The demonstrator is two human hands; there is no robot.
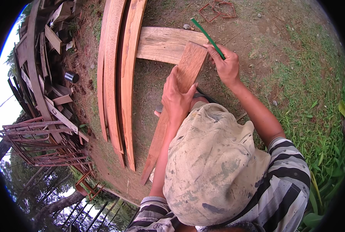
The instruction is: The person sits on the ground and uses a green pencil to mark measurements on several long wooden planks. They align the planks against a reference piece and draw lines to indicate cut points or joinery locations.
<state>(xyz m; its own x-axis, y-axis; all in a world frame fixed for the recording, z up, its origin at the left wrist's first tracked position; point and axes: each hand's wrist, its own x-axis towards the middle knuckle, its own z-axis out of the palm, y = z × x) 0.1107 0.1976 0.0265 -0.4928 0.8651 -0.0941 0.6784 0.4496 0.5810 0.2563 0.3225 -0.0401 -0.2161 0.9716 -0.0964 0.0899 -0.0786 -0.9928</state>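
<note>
A squared reddish-brown timber slants in front of me, its near end crossing over a wide weathered plank. My left hand grips the timber with fingers and thumb on opposite sides. A length of similar wood shows beyond my left forearm; the arm hides whether it is the same piece. In my right hand is a green pencil, pointing up and left. The fingertips of that hand touch the corner of the timber's end. Paint-stained beige cloth covers the lower middle of the view.
Several long boards lie side by side on the left. Farther left are a scrap wood pile, a dark cylindrical can and a rusty metal frame. Bent red metal pieces lie on the ground beyond. Grass grows at right.
</note>
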